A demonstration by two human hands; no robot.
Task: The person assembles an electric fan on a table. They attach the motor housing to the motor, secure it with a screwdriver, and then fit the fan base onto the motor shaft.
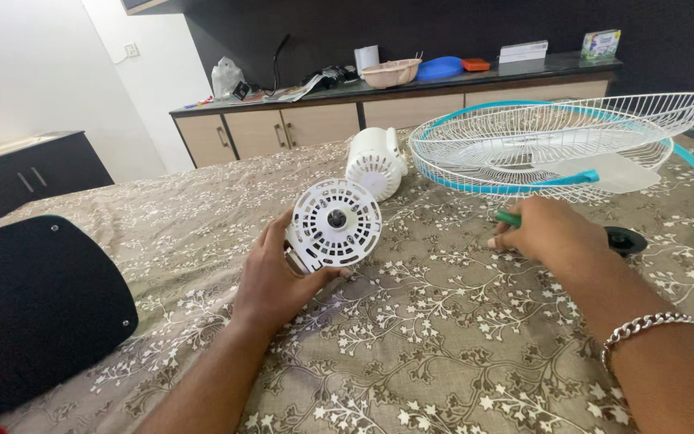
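Observation:
My left hand grips a round white fan motor housing with a slotted face and a dark shaft hub in its middle, holding it upright on the patterned bedspread. My right hand rests on the bedspread to the right, its fingers closed around a green-handled tool of which only the handle end shows. A small black round cap lies just behind that hand. A silver chain bracelet is on my right wrist.
A white ribbed motor cover lies behind the housing. White wire fan guards with a teal rim and a translucent blade sit at the back right. A black base plate lies at the left. A cluttered cabinet runs along the wall.

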